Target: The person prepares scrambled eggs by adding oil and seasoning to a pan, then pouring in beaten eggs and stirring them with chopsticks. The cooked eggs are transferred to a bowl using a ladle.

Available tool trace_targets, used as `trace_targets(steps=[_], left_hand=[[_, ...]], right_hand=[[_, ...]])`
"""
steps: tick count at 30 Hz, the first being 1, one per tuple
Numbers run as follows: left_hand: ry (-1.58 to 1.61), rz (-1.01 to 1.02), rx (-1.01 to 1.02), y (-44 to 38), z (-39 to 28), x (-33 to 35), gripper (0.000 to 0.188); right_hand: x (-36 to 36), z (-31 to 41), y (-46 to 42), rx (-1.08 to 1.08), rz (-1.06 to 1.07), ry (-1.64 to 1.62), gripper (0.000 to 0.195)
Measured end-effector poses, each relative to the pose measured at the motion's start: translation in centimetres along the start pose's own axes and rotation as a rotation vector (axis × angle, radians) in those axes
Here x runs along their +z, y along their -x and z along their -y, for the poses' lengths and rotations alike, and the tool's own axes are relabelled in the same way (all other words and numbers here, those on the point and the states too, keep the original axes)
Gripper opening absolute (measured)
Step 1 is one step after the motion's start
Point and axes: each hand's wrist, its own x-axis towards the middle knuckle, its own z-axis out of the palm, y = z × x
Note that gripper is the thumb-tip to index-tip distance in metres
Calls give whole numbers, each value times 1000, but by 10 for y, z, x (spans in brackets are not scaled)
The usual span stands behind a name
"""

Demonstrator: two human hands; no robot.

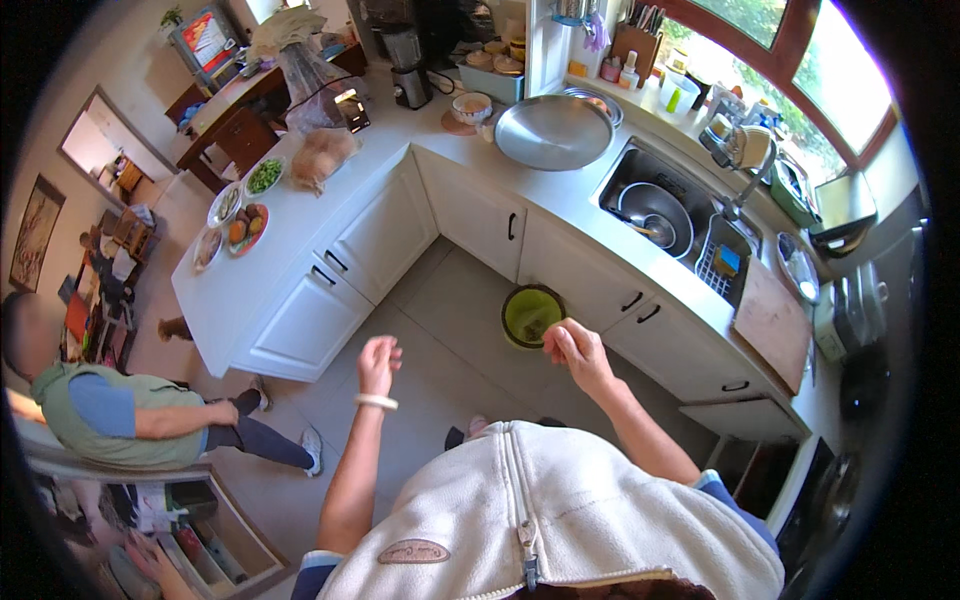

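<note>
My left hand (380,365) hangs in the air over the grey tiled floor, a pale bangle (376,402) on its wrist. Its fingers are loosely curled and slightly blurred, and I see nothing in them. In front of the sink cabinets, my right hand (579,351) is raised with its fingers bent in, also with nothing visible in it. Close behind it in the picture stands a green waste bin (520,335) on the floor, holding a little rubbish. Neither hand touches the counter.
A sink (615,176) holds a metal basin (634,196); a large steel lid (553,135) and cutting board (772,322) flank it. Plates of food, including chopped greens (265,176), stand on the left counter (300,232) near a plastic bag (322,156). A person (127,412) walks at left.
</note>
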Motion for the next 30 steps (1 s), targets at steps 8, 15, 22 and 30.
trace_targets(steps=[8, 15, 22, 30], left_hand=[[73, 159, -14, -283, -70, 107, 15], [83, 197, -189, -476, -80, 162, 16], [135, 165, -338, -638, -59, 245, 17], [-312, 354, -371, -723, -60, 311, 20]], right_hand=[[22, 0, -181, 76, -60, -51, 28], [35, -21, -348, 144, -2, -68, 28], [40, -26, -460, 234, 44, -34, 27], [43, -35, -544, 400, -142, -11, 27]])
